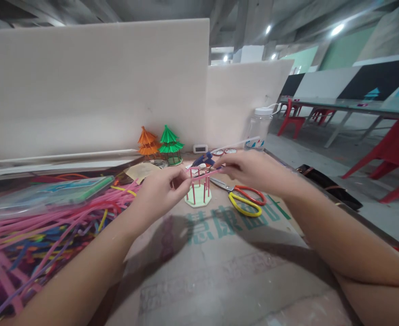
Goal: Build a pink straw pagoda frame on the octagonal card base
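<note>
A small model stands on the table, with a pale green eight-sided base (198, 199) and several thin reddish posts (204, 194) rising from it. Across the tops of the posts runs a thin pink strip (204, 174). My left hand (163, 192) is closed at the left end of this strip, thumb and forefinger pinched. From the other side, my right hand (245, 167) pinches the strip's right end, its fingertips close above the posts. Scissors (245, 199) with one red and one yellow handle lie beside the model, below my right hand. Behind it rests a blue glue gun (204, 158).
Orange (147, 142) and green (170, 142) pagoda models stand at the back by a white partition (93, 86). Pink and coloured strips (56, 226) heap up at left, with a clear plastic case (50, 194) on them. A clear bottle (256, 127) stands back right.
</note>
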`<state>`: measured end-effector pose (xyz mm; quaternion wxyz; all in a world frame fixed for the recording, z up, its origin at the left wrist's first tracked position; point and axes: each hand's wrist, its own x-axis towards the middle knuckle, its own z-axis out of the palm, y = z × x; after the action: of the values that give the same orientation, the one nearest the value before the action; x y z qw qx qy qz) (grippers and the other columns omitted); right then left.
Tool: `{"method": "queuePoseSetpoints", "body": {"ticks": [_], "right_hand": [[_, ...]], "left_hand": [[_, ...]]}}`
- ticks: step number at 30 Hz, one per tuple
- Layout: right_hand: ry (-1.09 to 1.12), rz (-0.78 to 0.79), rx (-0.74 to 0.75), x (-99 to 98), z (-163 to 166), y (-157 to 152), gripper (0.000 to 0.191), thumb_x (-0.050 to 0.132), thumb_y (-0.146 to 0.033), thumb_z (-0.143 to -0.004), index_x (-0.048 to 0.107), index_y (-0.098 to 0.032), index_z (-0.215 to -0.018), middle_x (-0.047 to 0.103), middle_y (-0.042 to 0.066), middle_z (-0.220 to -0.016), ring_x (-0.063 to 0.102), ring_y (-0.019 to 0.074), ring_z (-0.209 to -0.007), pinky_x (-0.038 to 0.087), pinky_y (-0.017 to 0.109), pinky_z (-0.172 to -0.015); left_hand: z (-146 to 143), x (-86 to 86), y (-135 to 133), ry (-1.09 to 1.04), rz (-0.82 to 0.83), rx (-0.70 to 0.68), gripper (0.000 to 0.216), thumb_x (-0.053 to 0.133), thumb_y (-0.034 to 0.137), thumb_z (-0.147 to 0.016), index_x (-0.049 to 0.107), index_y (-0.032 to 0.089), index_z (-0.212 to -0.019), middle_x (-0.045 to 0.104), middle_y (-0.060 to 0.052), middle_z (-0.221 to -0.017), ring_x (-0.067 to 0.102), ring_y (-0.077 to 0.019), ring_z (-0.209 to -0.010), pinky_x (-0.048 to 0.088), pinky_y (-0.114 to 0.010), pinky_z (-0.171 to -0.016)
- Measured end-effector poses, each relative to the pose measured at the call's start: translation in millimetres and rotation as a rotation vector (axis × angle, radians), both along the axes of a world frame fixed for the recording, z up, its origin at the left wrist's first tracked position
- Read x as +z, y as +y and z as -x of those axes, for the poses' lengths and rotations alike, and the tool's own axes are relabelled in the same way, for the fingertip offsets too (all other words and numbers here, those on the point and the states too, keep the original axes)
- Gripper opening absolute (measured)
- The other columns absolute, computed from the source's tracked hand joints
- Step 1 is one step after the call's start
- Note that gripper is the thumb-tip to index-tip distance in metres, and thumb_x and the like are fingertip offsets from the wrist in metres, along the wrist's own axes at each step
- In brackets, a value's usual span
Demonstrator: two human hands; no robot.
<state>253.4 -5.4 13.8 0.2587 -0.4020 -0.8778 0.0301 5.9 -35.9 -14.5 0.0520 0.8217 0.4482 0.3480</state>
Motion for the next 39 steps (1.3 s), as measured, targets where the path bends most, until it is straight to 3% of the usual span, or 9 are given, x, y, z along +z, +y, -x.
{"method": "queuePoseSetpoints", "body": {"ticks": [4, 9, 13, 16, 21, 25, 28, 32, 39], "right_hand": [[0.239, 0.364, 0.110, 20.2, -36.2, 11.1, 0.022, 0.062, -0.035, -0.089, 0.077, -0.019, -0.095, 0.072, 0.002, -0.069, 0.063, 0.0138, -0.060, 0.048, 0.028, -0.060], [0.650, 0.548, 0.278, 13.0, -33.7, 15.3, 0.033, 0.075, -0.041, -0.080, 0.073, -0.017, -0.103, 0.077, 0.009, -0.094, 0.072, 0.0187, -0.081, 0.057, 0.034, -0.074], [0.712, 0.443, 0.240, 4.5, -13.2, 12.4, 0.031, 0.070, -0.045, -0.085, 0.074, -0.016, -0.094, 0.076, 0.008, -0.087, 0.069, 0.0160, -0.075, 0.055, 0.031, -0.071], [0.633, 0.364, 0.280, 1.9, -3.7, 5.6, 0.025, 0.065, -0.040, -0.090, 0.073, -0.017, -0.088, 0.076, 0.007, -0.094, 0.069, 0.0167, -0.087, 0.054, 0.031, -0.079], [0.395, 0.216, 0.222, -7.1, 11.3, -13.4, 0.023, 0.054, -0.028, -0.096, 0.075, -0.020, -0.102, 0.073, 0.002, -0.079, 0.065, 0.0137, -0.071, 0.048, 0.026, -0.066], [0.257, 0.023, 0.184, -18.7, 23.9, -21.0, 0.026, 0.055, -0.026, -0.097, 0.075, -0.030, -0.113, 0.076, 0.001, -0.097, 0.066, 0.0153, -0.082, 0.046, 0.026, -0.071], [0.163, -0.021, 0.167, -24.1, 29.2, -21.2, 0.030, 0.054, -0.022, -0.098, 0.071, -0.033, -0.120, 0.076, 0.000, -0.105, 0.066, 0.0156, -0.088, 0.045, 0.025, -0.074], [0.077, -0.079, 0.090, -24.5, 30.8, -20.6, 0.015, 0.058, -0.023, -0.096, 0.072, -0.023, -0.100, 0.074, 0.002, -0.089, 0.062, 0.0147, -0.077, 0.039, 0.024, -0.068], [-0.085, -0.013, 0.025, -25.5, 30.8, -18.3, 0.015, 0.055, -0.029, -0.099, 0.066, -0.019, -0.096, 0.068, 0.003, -0.084, 0.057, 0.0149, -0.074, 0.030, 0.024, -0.062]], "left_hand": [[3.3, -3.6, 6.1, 0.053, 0.086, 0.032, 0.024, 0.054, 0.031, -0.089, 0.056, 0.019, -0.068, 0.060, 0.001, -0.064, 0.053, -0.0138, -0.060, 0.037, -0.025, -0.055], [-3.5, -14.7, 7.4, 0.108, 0.166, -0.047, 0.027, 0.054, 0.038, -0.092, 0.064, 0.018, -0.077, 0.066, -0.001, -0.072, 0.057, -0.0143, -0.063, 0.037, -0.025, -0.056], [-9.1, -26.2, 7.8, 0.198, 0.226, -0.144, 0.027, 0.054, 0.038, -0.094, 0.069, 0.019, -0.082, 0.070, -0.002, -0.077, 0.059, -0.0149, -0.066, 0.038, -0.025, -0.058], [-8.0, -27.7, 9.0, 0.210, 0.241, -0.183, 0.025, 0.056, 0.039, -0.095, 0.073, 0.021, -0.089, 0.073, -0.002, -0.084, 0.061, -0.0155, -0.071, 0.041, -0.025, -0.062], [-3.4, -9.7, 2.1, -0.063, 0.058, -0.097, 0.026, 0.056, 0.040, -0.096, 0.074, 0.022, -0.095, 0.073, -0.003, -0.086, 0.061, -0.0163, -0.075, 0.044, -0.026, -0.066], [-4.6, -1.2, -5.5, -0.151, -0.002, -0.100, 0.025, 0.057, 0.041, -0.096, 0.074, 0.022, -0.098, 0.071, -0.002, -0.085, 0.060, -0.0155, -0.076, 0.044, -0.026, -0.066], [-6.5, -4.6, -5.3, -0.141, 0.006, -0.117, 0.030, 0.056, 0.044, -0.097, 0.072, 0.020, -0.090, 0.068, -0.002, -0.080, 0.058, -0.0150, -0.073, 0.043, -0.026, -0.065], [-6.2, -10.0, -0.4, -0.092, -0.002, -0.105, 0.033, 0.054, 0.042, -0.097, 0.069, 0.018, -0.081, 0.064, -0.001, -0.073, 0.054, -0.0140, -0.067, 0.039, -0.026, -0.062], [-3.0, -16.1, 7.4, -0.006, 0.031, -0.048, 0.028, 0.060, 0.041, -0.094, 0.067, 0.018, -0.079, 0.067, -0.001, -0.075, 0.055, -0.0141, -0.068, 0.038, -0.026, -0.064]]}}
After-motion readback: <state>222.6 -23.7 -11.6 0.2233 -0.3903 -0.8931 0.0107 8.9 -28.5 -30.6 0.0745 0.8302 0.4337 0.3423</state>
